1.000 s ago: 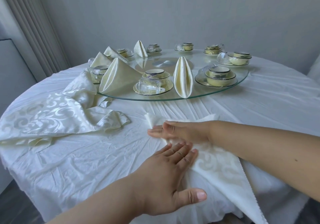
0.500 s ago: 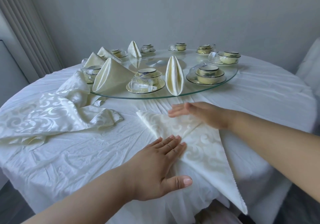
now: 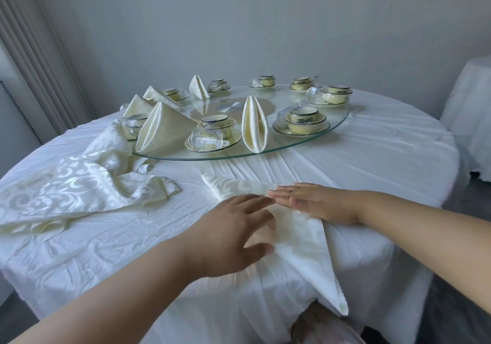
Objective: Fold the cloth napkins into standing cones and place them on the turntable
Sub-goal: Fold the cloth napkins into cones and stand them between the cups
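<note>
A cream patterned napkin [image 3: 300, 234] lies folded into a long narrow triangle on the table's near edge, one tip hanging over the edge. My right hand [image 3: 316, 202] presses flat on its upper part, fingers straight. My left hand [image 3: 233, 232] rests on the napkin's left side, fingers spread and relaxed. The glass turntable [image 3: 337, 123] behind carries several folded napkin cones, one standing upright [image 3: 254, 128] at the front and one leaning [image 3: 162, 127] at the left.
A heap of unfolded patterned napkins [image 3: 66, 192] lies at the left on the white tablecloth [image 3: 372, 163]. Cream cups and saucers [image 3: 303, 120] and an overturned glass [image 3: 206, 139] sit on the turntable. Another draped table [image 3: 470, 109] stands at the right.
My right hand has slid back down onto the napkin from its far corner. The napkin now looks narrower, with its right side folded in. My left hand has shifted slightly right over it.
</note>
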A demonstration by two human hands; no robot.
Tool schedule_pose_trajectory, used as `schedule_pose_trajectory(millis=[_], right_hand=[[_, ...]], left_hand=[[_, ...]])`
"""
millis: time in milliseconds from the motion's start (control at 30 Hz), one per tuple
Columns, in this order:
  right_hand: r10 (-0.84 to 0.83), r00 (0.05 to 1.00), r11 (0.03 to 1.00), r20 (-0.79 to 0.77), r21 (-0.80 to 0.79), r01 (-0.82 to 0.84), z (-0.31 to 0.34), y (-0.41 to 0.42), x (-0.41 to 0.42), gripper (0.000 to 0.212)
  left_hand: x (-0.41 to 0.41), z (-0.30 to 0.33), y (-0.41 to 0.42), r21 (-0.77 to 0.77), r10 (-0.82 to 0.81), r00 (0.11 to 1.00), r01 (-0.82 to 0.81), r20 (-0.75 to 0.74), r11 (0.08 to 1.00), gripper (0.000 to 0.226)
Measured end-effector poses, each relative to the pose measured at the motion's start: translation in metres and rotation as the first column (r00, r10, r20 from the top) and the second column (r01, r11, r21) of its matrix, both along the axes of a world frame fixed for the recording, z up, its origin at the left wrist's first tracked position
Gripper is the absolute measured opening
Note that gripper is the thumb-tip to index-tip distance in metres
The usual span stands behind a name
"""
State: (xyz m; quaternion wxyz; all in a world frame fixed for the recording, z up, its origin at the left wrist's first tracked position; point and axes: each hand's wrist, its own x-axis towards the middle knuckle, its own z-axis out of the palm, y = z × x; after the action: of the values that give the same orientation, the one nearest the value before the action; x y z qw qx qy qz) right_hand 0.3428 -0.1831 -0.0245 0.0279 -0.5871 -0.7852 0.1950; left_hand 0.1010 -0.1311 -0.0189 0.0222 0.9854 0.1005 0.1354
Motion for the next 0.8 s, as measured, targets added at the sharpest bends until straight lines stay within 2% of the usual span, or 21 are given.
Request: schedule_pose_trajectory(millis=[67,167,233,300,367,433,500,567,633,700,800], right_hand=[[0.002,1.000,1.000,0.003,-0.010,-0.002,0.000,0.000,0.001,0.051],[-0.006,0.998,0.998,-0.069,-0.057,0.002,0.002,0.000,0.002,0.048],[-0.048,0.989,0.995,-0.140,-0.091,0.035,0.008,-0.001,0.000,0.057],[-0.095,0.979,0.984,-0.179,-0.165,0.065,0.015,0.000,-0.001,0.065],[-0.205,0.946,0.950,-0.250,-0.285,0.130,0.021,0.003,0.002,0.070],[-0.400,0.856,0.880,-0.326,-0.398,0.259,0.025,0.010,0.007,0.079],[-0.451,0.771,0.853,-0.450,-0.471,0.224,0.031,0.019,0.013,0.080],[-0.418,0.727,0.861,-0.544,-0.493,0.126,0.034,0.030,0.019,0.090],[-0.375,0.756,0.890,-0.537,-0.436,0.133,0.037,0.038,0.021,0.098],[-0.317,0.819,0.941,-0.479,-0.269,0.206,0.040,0.044,0.020,0.086],[-0.269,0.864,0.962,-0.427,-0.074,0.263,0.041,0.051,0.015,0.075]], left_hand=[[0.006,0.001,0.005,-0.036,-0.092,0.996,0.092,-0.011,0.995,0.035],[0.012,-0.002,0.008,-0.175,-0.127,0.991,0.119,-0.035,0.977,0.032],[0.014,-0.007,0.009,-0.158,-0.112,0.993,0.114,0.024,0.981,0.025],[0.013,-0.013,0.009,-0.277,-0.003,0.995,0.031,0.099,0.961,0.018],[0.013,-0.016,0.011,-0.555,0.198,0.963,-0.066,0.181,0.829,0.017],[0.014,-0.017,0.009,-0.811,0.418,0.886,-0.089,0.201,0.578,0.025],[0.019,-0.016,0.009,-0.955,0.589,0.788,-0.003,0.181,0.298,0.028],[0.025,-0.012,0.010,-0.992,0.705,0.697,0.091,0.130,0.093,0.028],[0.030,-0.010,0.012,-0.993,0.768,0.637,0.117,0.067,-0.010,0.019],[0.031,-0.008,0.014,-0.992,0.800,0.599,0.111,0.016,-0.063,0.014],[0.032,-0.003,0.013,-0.987,0.819,0.572,0.109,-0.037,-0.120,0.026]])
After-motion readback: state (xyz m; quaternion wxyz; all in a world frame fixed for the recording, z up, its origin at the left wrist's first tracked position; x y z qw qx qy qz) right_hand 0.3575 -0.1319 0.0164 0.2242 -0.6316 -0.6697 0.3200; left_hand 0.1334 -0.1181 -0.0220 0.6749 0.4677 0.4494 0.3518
